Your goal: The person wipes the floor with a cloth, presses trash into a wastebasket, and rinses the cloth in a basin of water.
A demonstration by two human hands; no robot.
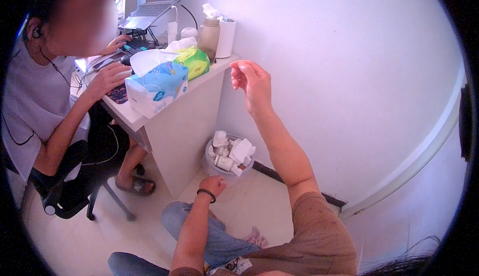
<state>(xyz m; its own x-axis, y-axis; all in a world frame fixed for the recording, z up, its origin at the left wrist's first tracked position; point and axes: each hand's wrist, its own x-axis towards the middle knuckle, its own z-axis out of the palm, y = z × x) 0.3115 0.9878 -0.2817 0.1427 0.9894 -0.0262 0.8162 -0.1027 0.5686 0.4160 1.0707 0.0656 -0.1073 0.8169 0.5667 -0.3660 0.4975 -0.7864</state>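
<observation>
My right hand (255, 87) is raised beside the wall, just right of the desk corner. Its fingers are curled and the thumb meets the index finger; anything in the pinch is too small to make out. Low down, my left hand (214, 184), with a dark band at the wrist, is closed above my bent knee. The inside of that hand is hidden. Just beyond it stands a clear waste bin (207, 162) heaped with crumpled tissues and a paper cup (223, 163). A blue and white tissue pack (162, 87) lies at the desk's near edge.
On the desk (142, 120) are a green tissue pack (195, 62), a brownish bottle (208, 39), a white container (227, 37) with tissue on top, and a laptop (149, 10) on a stand. A seated person (50, 101) at left has one hand on a mouse.
</observation>
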